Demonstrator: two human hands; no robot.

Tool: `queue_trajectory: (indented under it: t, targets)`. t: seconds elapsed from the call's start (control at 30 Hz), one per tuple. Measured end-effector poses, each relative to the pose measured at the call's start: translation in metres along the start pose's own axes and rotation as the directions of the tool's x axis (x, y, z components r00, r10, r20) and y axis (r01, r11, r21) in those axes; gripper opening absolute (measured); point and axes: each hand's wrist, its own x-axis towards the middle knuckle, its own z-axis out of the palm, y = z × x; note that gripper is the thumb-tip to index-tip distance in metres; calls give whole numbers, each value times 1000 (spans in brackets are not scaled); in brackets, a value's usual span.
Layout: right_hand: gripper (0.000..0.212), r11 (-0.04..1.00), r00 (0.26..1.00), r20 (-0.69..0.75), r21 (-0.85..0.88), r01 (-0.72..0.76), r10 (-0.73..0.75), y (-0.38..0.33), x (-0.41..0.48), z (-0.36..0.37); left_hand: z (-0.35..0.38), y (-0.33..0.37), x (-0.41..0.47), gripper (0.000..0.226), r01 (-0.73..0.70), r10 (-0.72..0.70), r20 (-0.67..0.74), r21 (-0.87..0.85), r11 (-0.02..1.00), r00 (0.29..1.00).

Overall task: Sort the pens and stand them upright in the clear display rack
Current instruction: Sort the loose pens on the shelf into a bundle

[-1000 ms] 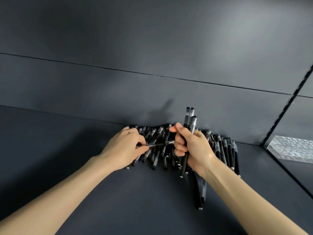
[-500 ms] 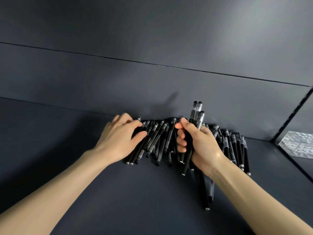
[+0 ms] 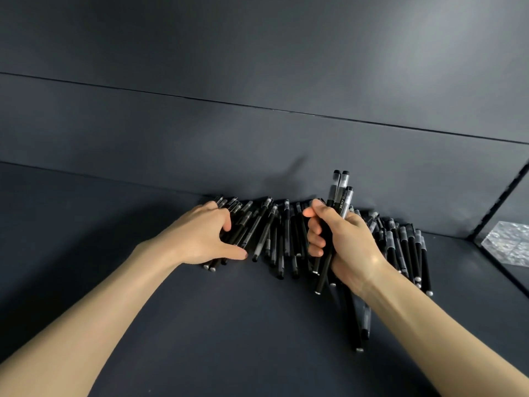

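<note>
open room: the dark matte shelf surface (image 3: 229, 325) runs bare across the lower and left parts of the frame. it ends at the back wall panel (image 3: 257, 138) along the middle of the frame. at the right edge a slotted upright rail (image 3: 503, 202) marks the corner.

task items: the pile of black pens (image 3: 274, 233) lies flat at centre frame, with its far ends against the foot of the back wall panel. the clear display rack (image 3: 509, 245) sits at the right edge, partly cut off and well apart from the pile.

orientation: the long axes of the pile run from the near side toward the wall, fanned slightly, mostly with the clear caps at the wall end. the bundle of pens (image 3: 339, 193) stands nearly upright, caps at the top.

left hand (image 3: 200, 236): it rests on the left end of the pile. the fingers are spread and loosely curved over the barrels. the thumb is stretched along the near ends. it has not closed round any pen.

right hand (image 3: 343, 245): the fingers and thumb are curled tightly round the bundle of pens, above the right half of the pile.

room: walls and shelf are uniform dark grey, with one thin horizontal seam across the wall.
</note>
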Motion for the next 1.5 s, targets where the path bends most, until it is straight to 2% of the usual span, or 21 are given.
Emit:
queue_trajectory:
  t: [0.07, 0.17, 0.33, 0.43, 0.6, 0.67, 0.77, 0.83, 0.9, 0.93, 1.0, 1.07, 1.13, 1.2, 1.27, 1.37, 1.5]
  targets:
    - [25, 1000, 1000, 0, -7, 0, 0, 0, 0, 1, -3, -2, 0, 50, 25, -24, 47, -23, 999, 999]
    - [26, 1000, 1000, 9, -22, -2, 3, 0, -1, 2, 0, 2, 0, 36, 8, -8, 24, 2, 1000, 1000]
    - [25, 999, 1000, 27, -34, -7, 8, 0, -3, 6, 4, 8, -3, 55, 39, -38, 36, -37, 999, 999]
    - [25, 999, 1000, 26, -39, -5, 6, -1, -4, 7, 4, 10, -3, 59, 52, -49, 30, -94, 994, 998]
    - [24, 999, 1000, 29, -51, -5, 6, -2, -5, 9, 0, 8, -3, 40, 72, -72, 10, -219, 973, 997]
    - [23, 998, 1000, 31, -69, 5, -3, -2, -6, 10, -4, 7, -3, 39, 34, -64, -86, -319, 947, 994]
    - [24, 997, 999, 31, -70, 36, -34, 0, -6, 14, -8, 22, -10, 34, -159, 45, -216, -548, 822, 975]
    - [28, 996, 998, 31, -67, 53, -51, 2, -7, 18, -4, 41, -18, 28, -281, 219, -179, -675, 682, 959]
    - [32, 994, 998, 30, -91, 55, -53, 3, -8, 22, 2, 53, -22, 25, -313, 368, -86, -721, 619, 926]
    - [29, 993, 998, 20, -101, 58, -56, 3, -9, 23, 3, 53, -22, 26, -310, 401, -40, -705, 638, 915]
    - [25, 992, 997, -19, -107, 70, -72, 2, -8, 22, -1, 39, -18, 30, -292, 350, -23, -605, 741, 936]
    - [29, 992, 997, -44, -110, 61, -66, 1, -7, 20, -6, 16, -11, 29, -198, 178, -88, -361, 911, 980]
    - [30, 995, 998, -13, -88, 52, -54, 0, -7, 19, -5, 1, -9, 33, -45, 34, -86, -126, 991, 996]
    - [27, 999, 999, 30, -35, 36, -35, 1, -8, 20, 0, -1, -6, 44, 13, -15, -23, -73, 997, 1000]
    - [24, 1000, 998, 56, -17, 18, -17, 3, -10, 21, 4, 1, -4, 51, 31, -33, -33, -67, 997, 999]
    - [24, 997, 997, 65, -56, 47, -43, 4, -9, 20, 5, 0, -3, 42, 47, -47, -41, -14, 999, 998]
    - [23, 996, 997, 53, -78, 54, -50, 3, -6, 19, 8, 3, -1, 41, 64, -64, -30, 6, 998, 998]
